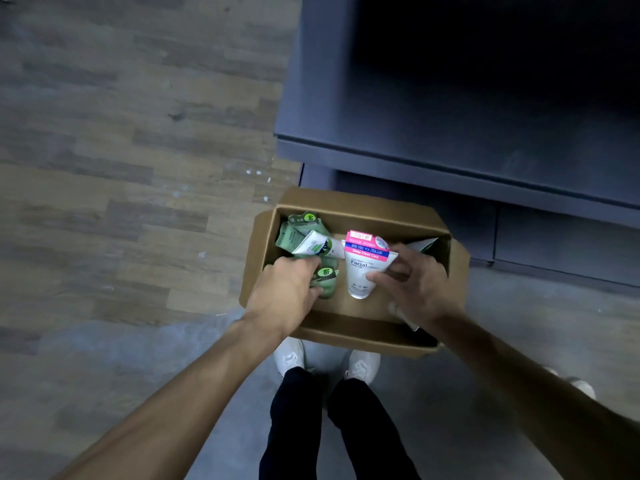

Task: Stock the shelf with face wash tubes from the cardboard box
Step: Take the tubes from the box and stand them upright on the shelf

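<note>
While both my hands work inside the cardboard box (349, 209) on the floor, my left hand (287, 289) grips green tubes (327, 277); my right hand (414, 280) pinches a white tube (362, 268); the dark shelf (450, 133) shows no stock yet; most remains.

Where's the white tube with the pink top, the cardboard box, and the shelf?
white tube with the pink top (363, 268), head view, on its white body.
cardboard box (349, 211), head view, on its far wall.
shelf (450, 133), head view, on its bare grey surface.
</note>
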### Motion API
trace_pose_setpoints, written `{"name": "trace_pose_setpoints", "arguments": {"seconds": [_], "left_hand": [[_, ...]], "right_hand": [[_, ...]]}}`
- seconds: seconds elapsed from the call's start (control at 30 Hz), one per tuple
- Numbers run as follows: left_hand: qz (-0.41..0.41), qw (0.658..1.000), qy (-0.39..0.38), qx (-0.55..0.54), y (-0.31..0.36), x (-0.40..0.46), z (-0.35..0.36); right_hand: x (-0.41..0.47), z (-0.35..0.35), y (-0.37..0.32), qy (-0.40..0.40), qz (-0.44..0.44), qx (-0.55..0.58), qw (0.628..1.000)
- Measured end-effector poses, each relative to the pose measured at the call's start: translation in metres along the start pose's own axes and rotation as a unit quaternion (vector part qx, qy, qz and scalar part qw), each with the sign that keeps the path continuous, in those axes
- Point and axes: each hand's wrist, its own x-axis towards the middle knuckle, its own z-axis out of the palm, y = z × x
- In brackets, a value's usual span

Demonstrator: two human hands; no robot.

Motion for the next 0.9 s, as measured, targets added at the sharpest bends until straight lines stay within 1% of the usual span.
{"name": "trace_pose_setpoints", "arguments": {"seconds": [0.13,0.2,0.27,0.4,0.53,0.73,0.9], "left_hand": [[0.023,1.000,0.013,-0.016,0.019,-0.016,-0.052],[0.048,0.998,0.023,-0.032,0.026,-0.027,-0.079],[0.067,0.997,0.027,-0.025,0.034,-0.040,-0.106],[0.104,0.994,0.032,0.019,0.052,-0.061,-0.160],[0.152,0.983,0.079,0.066,0.063,-0.078,-0.210],[0.193,0.968,0.128,0.093,0.081,-0.104,-0.267],[0.232,0.950,0.148,0.148,0.103,-0.130,-0.315]], "right_hand": [[-0.039,-0.041,-0.037,0.009,0.020,0.062,0.998],[-0.060,-0.062,-0.058,0.024,0.015,0.064,0.998],[-0.080,-0.082,-0.083,0.047,0.002,0.045,0.998],[-0.109,-0.117,-0.131,0.076,-0.018,0.047,0.996],[-0.131,-0.140,-0.172,0.097,-0.052,0.061,0.992],[-0.159,-0.155,-0.206,0.116,-0.068,0.092,0.987],[-0.182,-0.176,-0.236,0.153,-0.099,0.062,0.981]]}}
